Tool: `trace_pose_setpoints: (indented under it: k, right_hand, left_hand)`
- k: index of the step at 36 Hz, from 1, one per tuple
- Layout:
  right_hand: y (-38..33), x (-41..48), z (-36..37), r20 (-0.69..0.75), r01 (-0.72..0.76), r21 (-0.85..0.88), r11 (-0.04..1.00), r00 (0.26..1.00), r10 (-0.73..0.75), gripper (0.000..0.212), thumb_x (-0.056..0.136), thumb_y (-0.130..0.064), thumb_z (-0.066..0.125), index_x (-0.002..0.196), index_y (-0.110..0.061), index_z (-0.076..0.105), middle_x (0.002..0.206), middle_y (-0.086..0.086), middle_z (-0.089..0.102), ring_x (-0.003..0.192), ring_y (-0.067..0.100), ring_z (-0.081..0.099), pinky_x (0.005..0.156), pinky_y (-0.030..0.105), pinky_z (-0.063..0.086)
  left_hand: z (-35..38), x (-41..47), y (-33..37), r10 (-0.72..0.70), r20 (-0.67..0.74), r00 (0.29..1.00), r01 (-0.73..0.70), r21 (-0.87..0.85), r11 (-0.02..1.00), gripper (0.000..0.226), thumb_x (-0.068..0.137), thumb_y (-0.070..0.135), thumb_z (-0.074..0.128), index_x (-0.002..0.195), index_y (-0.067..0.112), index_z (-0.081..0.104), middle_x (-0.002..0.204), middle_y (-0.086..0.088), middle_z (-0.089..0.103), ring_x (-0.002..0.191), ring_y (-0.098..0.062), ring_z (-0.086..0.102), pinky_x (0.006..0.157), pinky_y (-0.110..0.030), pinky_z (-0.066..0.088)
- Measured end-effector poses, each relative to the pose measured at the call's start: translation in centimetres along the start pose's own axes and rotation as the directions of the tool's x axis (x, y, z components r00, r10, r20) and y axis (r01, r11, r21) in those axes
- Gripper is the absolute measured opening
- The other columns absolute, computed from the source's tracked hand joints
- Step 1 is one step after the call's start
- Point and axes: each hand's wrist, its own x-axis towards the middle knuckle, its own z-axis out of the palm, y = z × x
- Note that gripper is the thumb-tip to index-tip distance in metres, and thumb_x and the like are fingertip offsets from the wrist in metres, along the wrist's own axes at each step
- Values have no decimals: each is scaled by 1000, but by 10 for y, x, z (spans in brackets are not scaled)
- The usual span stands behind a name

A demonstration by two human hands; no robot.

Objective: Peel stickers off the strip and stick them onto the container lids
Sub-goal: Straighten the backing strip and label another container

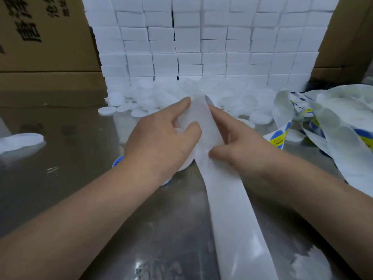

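On my feed both hands meet over a long white paper backing strip (228, 209), which runs from the bottom right corner up across the shiny grey metal surface (80, 148) and ends between the fingertips. The left hand (161, 142) cups a white round plastic lid (186, 163); I see its rim under the palm and again between index and thumb. That index finger lies straight along the strip's left edge, and the thumb bends down onto the paper. The other fingers are hidden.

The right hand (240, 146) pinches the strip from its right edge, thumb on top and index stretched forward along the paper.

A lid with a blue sticker (118, 161) peeks out beside the left wrist. Just beyond the hands lies a heap of plain white lids (232, 98), backed by a wall of stacked white foam blocks (201, 37). A tangle of spent strip with blue-and-yellow round stickers (343, 128) sits at the right. A brown cardboard box (40, 37) stands at the left.
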Motion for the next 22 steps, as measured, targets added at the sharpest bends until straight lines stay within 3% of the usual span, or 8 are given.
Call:
trace_pose_setpoints:
  k: [2, 6, 8, 9, 13, 16, 20, 22]
  right_hand:
    - [-1, 0, 0, -28, 30, -15, 999, 999, -31, 72, 61, -6, 49, 105, -63, 48, 102, -9, 69, 95, 23, 66, 77, 51, 54]
    - [-4, -3, -1, -86, -3, 128, 992, 996, 14, 33, 63, -18, 57, 89, -36, 66, 85, -8, 71, 80, 10, 68, 65, 25, 52]
    - [-6, -1, 0, -142, -2, 162, 987, 990, 25, 13, 67, -28, 57, 74, -27, 68, 76, -2, 66, 74, 13, 64, 68, 29, 48]
    - [-7, 0, -1, -181, 2, 166, 986, 983, 29, 13, 68, -31, 57, 70, -22, 66, 74, 3, 61, 72, 16, 60, 70, 32, 44]
    - [-8, 3, 1, -285, -35, 142, 989, 956, 75, 48, 73, -32, 59, 85, 14, 51, 78, 9, 46, 69, 24, 43, 66, 35, 32]
    - [-6, 5, 0, -338, -38, 65, 997, 940, 58, 10, 84, -7, 55, 81, -4, 64, 71, 9, 60, 65, 20, 56, 63, 35, 47]
    - [-4, 6, -3, -331, -3, -25, 1000, 944, -6, 37, 75, -5, 57, 83, -41, 65, 73, -14, 70, 70, 8, 65, 67, 30, 53]
    - [-4, 5, -3, -322, -13, -43, 999, 947, -1, 38, 67, -11, 55, 82, -45, 65, 75, -14, 70, 68, 6, 65, 63, 28, 53]
  left_hand:
    - [1, -2, -1, 33, 40, 999, -35, 51, 998, 59, 65, 52, 43, 124, 56, 45, 67, 22, 55, 74, -5, 50, 68, -19, 39]
    - [2, -10, -3, 151, 121, 981, -167, 133, 977, 49, 71, 55, 42, 120, 59, 46, 71, 19, 57, 76, -3, 43, 64, -9, 33]
    - [1, -13, -2, 204, 143, 968, -226, 160, 961, 43, 73, 53, 41, 116, 62, 40, 70, 14, 56, 77, -5, 42, 62, -10, 33]
    - [1, -14, -2, 225, 157, 962, -251, 175, 952, 45, 72, 51, 41, 115, 62, 36, 72, 13, 56, 79, -5, 43, 61, -13, 34]
    - [-1, -15, -3, 261, 231, 937, -306, 189, 933, 44, 70, 57, 34, 102, 46, 62, 78, 6, 60, 80, -8, 51, 72, -33, 44]
    - [-2, -17, -4, 271, 251, 929, -318, 174, 932, 46, 69, 60, 28, 89, 44, 67, 78, 8, 64, 79, -8, 57, 70, -33, 46]
    - [-4, -13, -6, 153, 98, 983, -164, 119, 979, 19, 69, 53, 41, 65, 47, 59, 66, 22, 55, 63, -4, 49, 54, -19, 32]
    - [-6, -10, -8, 99, 34, 994, -102, 104, 989, 14, 70, 56, 42, 64, 52, 55, 63, 25, 53, 63, -2, 49, 53, -19, 31]
